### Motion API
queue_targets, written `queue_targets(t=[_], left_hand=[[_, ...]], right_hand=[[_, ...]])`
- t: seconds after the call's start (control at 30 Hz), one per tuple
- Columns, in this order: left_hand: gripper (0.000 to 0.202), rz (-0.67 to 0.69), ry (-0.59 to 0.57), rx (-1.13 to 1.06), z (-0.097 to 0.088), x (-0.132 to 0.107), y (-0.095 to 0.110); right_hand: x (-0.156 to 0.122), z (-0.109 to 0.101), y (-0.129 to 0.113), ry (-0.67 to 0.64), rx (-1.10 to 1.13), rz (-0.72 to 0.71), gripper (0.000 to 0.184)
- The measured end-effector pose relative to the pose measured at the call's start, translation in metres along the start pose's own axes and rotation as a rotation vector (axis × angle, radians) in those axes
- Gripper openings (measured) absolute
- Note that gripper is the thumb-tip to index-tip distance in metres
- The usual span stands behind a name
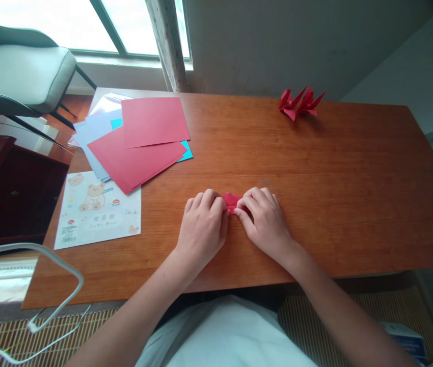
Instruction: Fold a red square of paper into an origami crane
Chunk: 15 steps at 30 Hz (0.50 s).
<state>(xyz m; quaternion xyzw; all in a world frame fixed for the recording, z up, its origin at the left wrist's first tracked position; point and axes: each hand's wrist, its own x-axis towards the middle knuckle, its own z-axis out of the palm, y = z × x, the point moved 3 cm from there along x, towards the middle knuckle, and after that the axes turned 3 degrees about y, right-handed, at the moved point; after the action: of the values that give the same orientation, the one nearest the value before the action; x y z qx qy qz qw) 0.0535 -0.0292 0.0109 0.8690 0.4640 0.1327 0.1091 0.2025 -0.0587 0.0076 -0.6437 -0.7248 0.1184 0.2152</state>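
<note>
A small folded piece of red paper (232, 202) lies between my two hands, close to the front edge of the wooden table. My left hand (206, 219) pinches its left side, fingers curled and pressed together. On the other side, my right hand (264, 216) grips the right part between thumb and forefinger. Much of the paper is covered by my fingers, so its full shape is hidden. At the back of the table stand folded red paper figures (302, 103) with pointed tips, out of reach of both hands.
Red paper sheets (155, 122) overlap white and blue ones at the table's left. Nearer me lies a white card with a printed bear (98, 209). A chair (21, 71) stands beyond the left end, and a white bent tube (75, 275) crosses the lower left.
</note>
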Motion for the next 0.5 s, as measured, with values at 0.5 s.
queue_targets(t=[0.5], left_hand=[[0.019,-0.002,-0.006,-0.010,-0.0013,-0.0003,0.0005]], right_hand=[[-0.0015,0.0047,-0.0042,-0.016,-0.074,0.033,0.010]])
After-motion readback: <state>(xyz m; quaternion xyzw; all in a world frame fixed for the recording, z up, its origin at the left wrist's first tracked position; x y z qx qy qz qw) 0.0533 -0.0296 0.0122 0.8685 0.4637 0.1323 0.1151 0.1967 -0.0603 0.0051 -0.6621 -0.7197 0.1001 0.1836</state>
